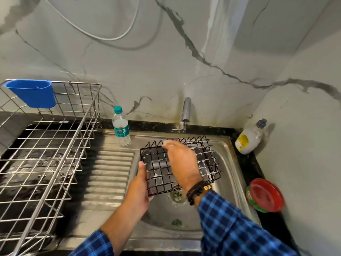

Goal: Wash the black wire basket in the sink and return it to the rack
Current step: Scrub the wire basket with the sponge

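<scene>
The black wire basket (158, 170), flecked with white suds, is held tilted over the steel sink (228, 174) bowl. My left hand (140, 189) grips its near left edge, thumb on the outside of the wires. My right hand (181, 161) reaches across the top of the basket, sudsy fingers curled at its far rim; whether they hold a scrubber is hidden. The steel wire rack (46, 156) stands on the counter to the left with a blue plastic holder (33, 93) hooked on its back rim.
A tap (185, 113) rises behind the sink. A plastic water bottle (120, 126) stands at the back of the ribbed drainboard (108, 174). A white soap bottle (251, 138) and a red-lidded tub (265, 195) sit on the right counter. The drain (178, 196) lies below the basket.
</scene>
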Motion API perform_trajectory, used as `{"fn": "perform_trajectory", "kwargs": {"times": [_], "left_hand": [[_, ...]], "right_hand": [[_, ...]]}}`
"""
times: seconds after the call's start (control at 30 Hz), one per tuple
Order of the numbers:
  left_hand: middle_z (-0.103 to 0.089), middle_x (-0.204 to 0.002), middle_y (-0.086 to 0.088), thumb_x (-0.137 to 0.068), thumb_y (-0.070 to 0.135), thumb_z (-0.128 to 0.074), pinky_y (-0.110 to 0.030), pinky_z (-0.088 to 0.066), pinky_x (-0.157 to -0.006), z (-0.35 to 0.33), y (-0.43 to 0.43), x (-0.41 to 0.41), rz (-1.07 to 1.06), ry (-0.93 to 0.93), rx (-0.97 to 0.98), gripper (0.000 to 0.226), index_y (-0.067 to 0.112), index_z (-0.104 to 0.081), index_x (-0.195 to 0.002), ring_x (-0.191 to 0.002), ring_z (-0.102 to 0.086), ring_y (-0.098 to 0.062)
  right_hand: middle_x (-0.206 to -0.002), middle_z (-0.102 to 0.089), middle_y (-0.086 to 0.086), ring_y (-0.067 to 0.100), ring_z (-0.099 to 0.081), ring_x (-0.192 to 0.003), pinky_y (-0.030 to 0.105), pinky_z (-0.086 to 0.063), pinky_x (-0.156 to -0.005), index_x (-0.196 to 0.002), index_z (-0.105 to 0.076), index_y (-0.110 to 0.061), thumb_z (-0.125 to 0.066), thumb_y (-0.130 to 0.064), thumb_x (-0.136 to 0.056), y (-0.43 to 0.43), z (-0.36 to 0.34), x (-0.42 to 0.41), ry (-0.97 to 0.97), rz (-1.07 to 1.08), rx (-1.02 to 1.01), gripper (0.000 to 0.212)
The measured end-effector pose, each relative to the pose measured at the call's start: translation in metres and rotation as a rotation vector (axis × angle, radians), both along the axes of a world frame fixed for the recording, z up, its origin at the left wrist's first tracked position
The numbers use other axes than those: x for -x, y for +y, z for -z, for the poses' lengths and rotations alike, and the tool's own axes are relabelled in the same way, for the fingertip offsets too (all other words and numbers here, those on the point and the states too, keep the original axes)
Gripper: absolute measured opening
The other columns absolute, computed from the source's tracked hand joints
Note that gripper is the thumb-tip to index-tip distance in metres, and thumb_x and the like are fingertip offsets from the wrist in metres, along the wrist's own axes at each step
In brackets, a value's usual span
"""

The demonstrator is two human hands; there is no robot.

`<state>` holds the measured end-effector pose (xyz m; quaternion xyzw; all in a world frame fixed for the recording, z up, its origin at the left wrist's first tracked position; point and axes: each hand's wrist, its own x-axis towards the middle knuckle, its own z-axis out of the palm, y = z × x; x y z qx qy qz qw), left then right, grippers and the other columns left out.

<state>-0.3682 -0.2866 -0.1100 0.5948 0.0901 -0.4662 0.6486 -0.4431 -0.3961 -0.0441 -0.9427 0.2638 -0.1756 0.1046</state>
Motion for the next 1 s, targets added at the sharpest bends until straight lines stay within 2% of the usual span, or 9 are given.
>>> {"fn": "perform_trajectory", "kwargs": {"times": [0.13, 0.27, 0.33, 0.4, 0.47, 0.53, 0.73, 0.93, 1.0], "left_hand": [[-0.072, -0.061, 0.003, -0.098, 0.061, -0.041, -0.029, -0.046, -0.065, -0.003, 0.001, 0.003, -0.016, -0.011, 0.014, 0.052, 0.02, -0.069, -0.085, -0.057, -0.065, -0.015], [-0.076, -0.076, -0.004, -0.093, 0.067, -0.045, -0.034, -0.052, -0.076, -0.011, -0.001, 0.007, -0.062, 0.028, 0.022, 0.055, 0.021, -0.073, -0.103, -0.072, -0.068, -0.021], [-0.076, -0.077, -0.011, -0.096, 0.064, -0.043, -0.031, -0.05, -0.069, -0.012, -0.002, 0.006, -0.061, 0.02, 0.029, 0.057, 0.015, -0.068, -0.113, -0.069, -0.064, -0.02], [-0.072, -0.073, -0.01, -0.098, 0.061, -0.043, -0.03, -0.044, -0.062, -0.016, 0.0, 0.004, -0.052, 0.001, 0.015, 0.055, 0.013, -0.064, -0.11, -0.06, -0.056, -0.017], [-0.063, -0.047, 0.001, -0.098, 0.06, -0.043, -0.029, -0.039, -0.058, -0.015, 0.001, 0.002, -0.047, -0.01, -0.004, 0.047, 0.021, -0.066, -0.087, -0.049, -0.053, -0.014], [-0.055, -0.041, 0.008, -0.099, 0.059, -0.042, -0.028, -0.038, -0.056, -0.019, 0.003, 0.001, -0.053, -0.031, -0.018, 0.048, 0.021, -0.058, -0.074, -0.04, -0.052, -0.009], [-0.059, -0.043, 0.008, -0.101, 0.056, -0.04, -0.028, -0.04, -0.056, -0.024, 0.001, -0.001, -0.031, -0.061, -0.011, 0.045, 0.02, -0.062, -0.084, -0.036, -0.056, -0.006], [-0.054, -0.04, 0.01, -0.102, 0.055, -0.039, -0.016, -0.042, -0.041, -0.028, -0.002, -0.007, 0.029, -0.111, 0.039, 0.045, 0.021, -0.063, -0.084, -0.034, -0.053, -0.004], [-0.058, -0.048, 0.01, -0.101, 0.057, -0.04, -0.02, -0.042, -0.049, -0.026, -0.003, -0.01, 0.005, -0.112, 0.075, 0.051, 0.013, -0.066, -0.107, -0.046, -0.055, -0.008]], "right_hand": [[-0.127, -0.061, 0.0, 0.012, -0.056, -0.118, 0.027, -0.042, -0.108, -0.125, -0.065, -0.015, -0.058, -0.021, -0.099, -0.022, 0.001, 0.016, -0.131, 0.097, -0.108, 0.028], [-0.121, -0.062, -0.004, 0.009, -0.051, -0.114, 0.024, -0.037, -0.108, -0.126, -0.066, -0.019, -0.054, -0.043, -0.099, -0.023, 0.001, 0.024, -0.099, 0.156, -0.061, 0.039], [-0.122, -0.061, -0.004, 0.011, -0.051, -0.114, 0.025, -0.039, -0.105, -0.128, -0.065, -0.018, -0.055, -0.048, -0.096, -0.022, 0.0, 0.025, -0.08, 0.124, -0.061, 0.046], [-0.114, -0.063, -0.004, 0.01, -0.057, -0.105, 0.029, -0.049, -0.1, -0.124, -0.068, -0.016, -0.06, -0.044, -0.095, -0.021, 0.0, 0.024, -0.09, 0.094, -0.079, 0.042], [-0.103, -0.066, -0.004, 0.009, -0.06, -0.094, 0.031, -0.054, -0.091, -0.114, -0.073, -0.017, -0.064, -0.035, -0.095, -0.024, -0.002, 0.022, -0.13, 0.09, -0.107, 0.028], [-0.102, -0.067, -0.003, 0.008, -0.061, -0.092, 0.03, -0.055, -0.089, -0.111, -0.073, -0.017, -0.063, -0.029, -0.096, -0.03, -0.006, 0.021, -0.133, 0.108, -0.136, 0.021], [-0.113, -0.06, -0.005, 0.005, -0.057, -0.101, 0.021, -0.05, -0.094, -0.125, -0.064, -0.02, -0.064, -0.04, -0.094, -0.033, -0.014, 0.017, -0.084, 0.06, -0.266, 0.037], [-0.112, -0.061, -0.004, 0.003, -0.057, -0.098, 0.019, -0.049, -0.095, -0.118, -0.068, -0.017, -0.061, -0.026, -0.098, -0.018, -0.013, 0.008, -0.202, 0.054, -0.157, 0.023], [-0.111, -0.06, -0.005, 0.002, -0.057, -0.097, 0.018, -0.05, -0.093, -0.117, -0.068, -0.017, -0.06, -0.024, -0.099, -0.013, -0.016, 0.0, -0.284, 0.085, -0.165, 0.021]]}}
